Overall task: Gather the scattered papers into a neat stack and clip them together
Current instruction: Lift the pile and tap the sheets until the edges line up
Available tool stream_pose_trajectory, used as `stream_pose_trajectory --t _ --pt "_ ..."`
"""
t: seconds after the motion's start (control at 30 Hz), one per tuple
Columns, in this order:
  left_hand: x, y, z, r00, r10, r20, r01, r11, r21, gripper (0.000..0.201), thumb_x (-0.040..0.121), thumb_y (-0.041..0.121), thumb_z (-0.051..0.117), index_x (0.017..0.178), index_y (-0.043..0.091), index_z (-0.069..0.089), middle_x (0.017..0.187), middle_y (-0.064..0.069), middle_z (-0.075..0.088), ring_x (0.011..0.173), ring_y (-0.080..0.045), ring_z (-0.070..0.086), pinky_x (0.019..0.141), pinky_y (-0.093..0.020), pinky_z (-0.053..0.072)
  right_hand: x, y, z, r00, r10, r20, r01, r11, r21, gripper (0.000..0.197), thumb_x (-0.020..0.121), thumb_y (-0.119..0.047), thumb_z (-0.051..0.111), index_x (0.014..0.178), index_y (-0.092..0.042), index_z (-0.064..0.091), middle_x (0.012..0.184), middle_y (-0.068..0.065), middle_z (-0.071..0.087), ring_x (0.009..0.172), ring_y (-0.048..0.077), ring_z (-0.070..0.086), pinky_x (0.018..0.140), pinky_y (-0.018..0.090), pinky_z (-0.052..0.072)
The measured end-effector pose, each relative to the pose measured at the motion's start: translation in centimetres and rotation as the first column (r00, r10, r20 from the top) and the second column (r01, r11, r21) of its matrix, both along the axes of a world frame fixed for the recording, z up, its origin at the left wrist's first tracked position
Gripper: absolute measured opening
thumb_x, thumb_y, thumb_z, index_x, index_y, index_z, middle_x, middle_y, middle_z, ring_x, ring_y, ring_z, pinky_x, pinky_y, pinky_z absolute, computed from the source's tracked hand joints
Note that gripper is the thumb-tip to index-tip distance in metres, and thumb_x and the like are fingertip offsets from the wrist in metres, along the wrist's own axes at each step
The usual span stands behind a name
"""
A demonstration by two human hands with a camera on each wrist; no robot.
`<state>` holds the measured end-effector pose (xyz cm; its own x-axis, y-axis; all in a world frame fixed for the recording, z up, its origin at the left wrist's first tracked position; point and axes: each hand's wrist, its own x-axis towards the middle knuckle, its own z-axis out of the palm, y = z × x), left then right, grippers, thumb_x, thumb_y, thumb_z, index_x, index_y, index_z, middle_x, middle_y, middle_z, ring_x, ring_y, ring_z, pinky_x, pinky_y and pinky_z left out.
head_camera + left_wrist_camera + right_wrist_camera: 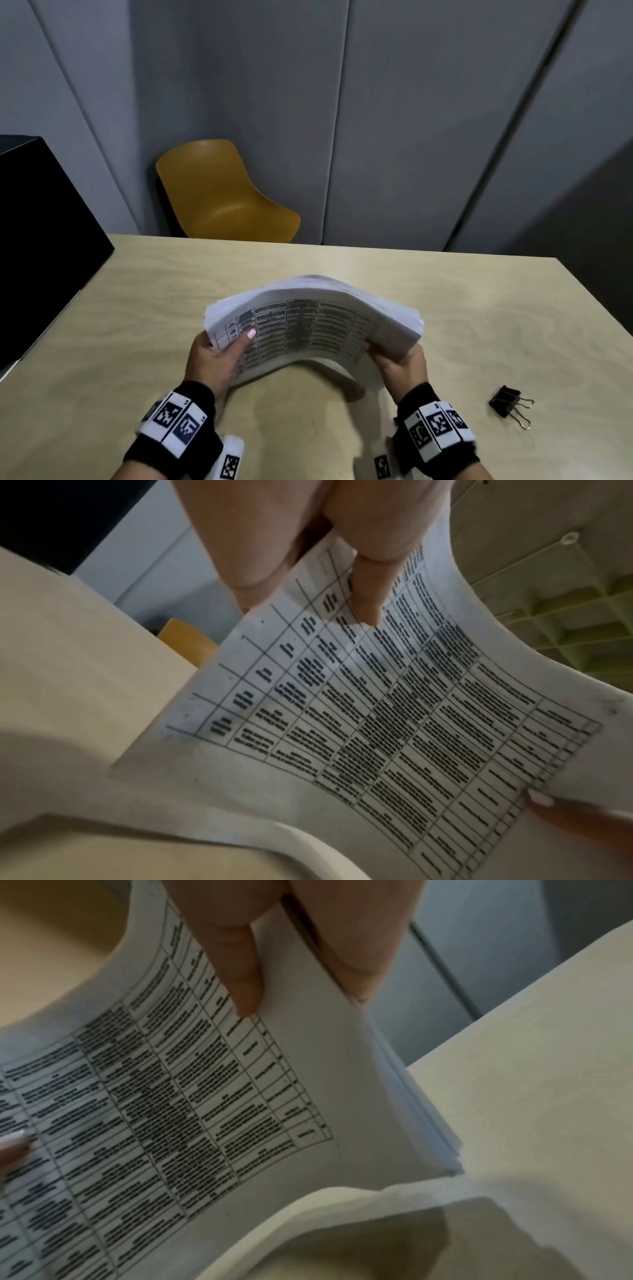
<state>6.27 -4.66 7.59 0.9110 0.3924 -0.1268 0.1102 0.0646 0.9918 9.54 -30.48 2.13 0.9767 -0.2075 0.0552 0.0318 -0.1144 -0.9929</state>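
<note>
A thick stack of white papers [308,325] with a printed table on the near sheet is held up off the table and bowed into an arch. My left hand [219,353] grips its left edge, thumb on the printed face. My right hand [397,359] grips its right edge. The left wrist view shows the printed sheet [377,723] with my left hand's thumb [366,593] pressed on it. In the right wrist view my thumb [240,969] lies on the same sheet [205,1096]. A black binder clip [508,404] lies on the table to the right of my right wrist.
The light wooden table [137,308] runs wide around the stack. A mustard chair [222,195] stands behind its far edge. A black box [37,240] sits at the left edge. Grey wall panels [376,102] close the back.
</note>
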Motion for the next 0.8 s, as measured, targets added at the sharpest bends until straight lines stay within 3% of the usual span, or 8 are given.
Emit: stream_pose_trajectory --t 0.13,0.23,0.4,0.5,0.6,0.7,0.73,0.8 --pt "-0.3 -0.1 -0.6 0.997 -0.056 -0.051 0.056 0.998 -0.009 0.018 0.075 -0.004 0.067 0.084 0.011 0.062 0.060 0.007 0.071 0.059 -0.003 0.067 0.056 -0.017 0.054 -0.7 0.6 0.3 0.998 0.056 -0.039 -0.056 0.998 -0.003 0.022 0.057 -0.006 0.074 0.076 -0.012 0.064 0.053 -0.021 0.067 0.054 -0.014 0.060 0.057 0.012 0.049" --pt "-0.8 -0.2 -1.0 0.998 -0.016 -0.057 0.015 1.000 -0.022 0.017 0.078 0.001 0.066 0.082 0.015 0.059 0.072 0.002 0.067 0.071 -0.015 0.063 0.061 -0.022 0.048 -1.0 0.7 -0.3 0.997 0.030 -0.077 -0.035 0.997 -0.073 0.027 0.069 0.007 0.073 0.075 -0.017 0.063 0.067 -0.012 0.067 0.053 -0.019 0.055 0.059 0.013 0.047" --pt "-0.6 -0.1 -1.8 0.997 -0.021 -0.072 0.022 1.000 0.006 0.015 0.077 -0.001 0.066 0.078 0.014 0.062 0.048 0.015 0.066 0.050 0.004 0.065 0.051 -0.013 0.053 -0.8 0.3 -1.5 0.987 -0.016 -0.159 0.001 0.996 -0.094 0.036 0.069 0.008 0.072 0.067 -0.028 0.064 0.060 -0.013 0.069 0.071 0.011 0.065 0.071 0.035 0.056" --pt "-0.2 0.1 -2.5 0.991 -0.026 -0.131 0.031 0.999 0.042 0.006 0.080 0.009 0.067 0.080 0.014 0.064 0.067 0.002 0.072 0.074 -0.020 0.072 0.069 -0.029 0.056 -1.1 0.7 -0.6 0.989 -0.030 -0.144 0.014 0.994 -0.110 0.039 0.068 0.007 0.073 0.067 -0.031 0.062 0.056 -0.016 0.067 0.070 0.010 0.063 0.069 0.036 0.052" --pt "-0.1 0.8 -3.2 0.984 -0.005 -0.177 -0.001 0.999 -0.034 0.017 0.076 0.021 0.072 0.089 0.013 0.064 0.088 -0.013 0.073 0.090 -0.035 0.067 0.087 -0.051 0.051 -0.9 0.9 0.9 0.994 -0.084 -0.066 0.078 0.993 -0.090 0.050 0.069 0.003 0.074 0.103 -0.030 0.056 0.086 -0.016 0.068 0.083 0.004 0.062 0.076 0.026 0.050" --pt "-0.2 0.7 -3.0 0.986 -0.017 -0.167 -0.007 0.990 -0.139 0.029 0.075 0.020 0.073 0.099 0.009 0.062 0.097 -0.017 0.072 0.093 -0.037 0.067 0.088 -0.057 0.050 -0.4 0.6 1.3 0.978 -0.184 -0.102 0.178 0.982 -0.067 0.107 0.063 -0.009 0.082 0.143 -0.028 0.013 0.137 0.004 0.039 0.127 0.020 0.041 0.108 0.039 0.035" --pt "-0.2 0.4 -2.7 0.990 -0.029 -0.136 0.000 0.978 -0.209 0.027 0.074 0.015 0.072 0.098 0.007 0.063 0.097 -0.019 0.071 0.093 -0.037 0.067 0.088 -0.057 0.050 -0.3 0.8 1.3 0.973 -0.183 -0.138 0.188 0.982 0.027 0.113 0.062 -0.008 0.083 0.144 -0.029 0.008 0.140 0.008 0.038 0.126 0.023 0.043 0.106 0.043 0.038" --pt "-0.3 0.0 -2.3 0.995 -0.064 -0.074 0.032 0.926 -0.376 0.032 0.061 0.016 0.079 0.091 0.009 0.067 0.092 -0.016 0.073 0.088 -0.034 0.069 0.086 -0.054 0.052 -0.5 1.7 2.1 0.982 -0.059 -0.181 0.114 0.944 0.309 0.096 0.061 -0.003 0.080 0.138 -0.017 0.026 0.121 0.016 0.056 0.100 0.026 0.062 0.083 0.039 0.054"
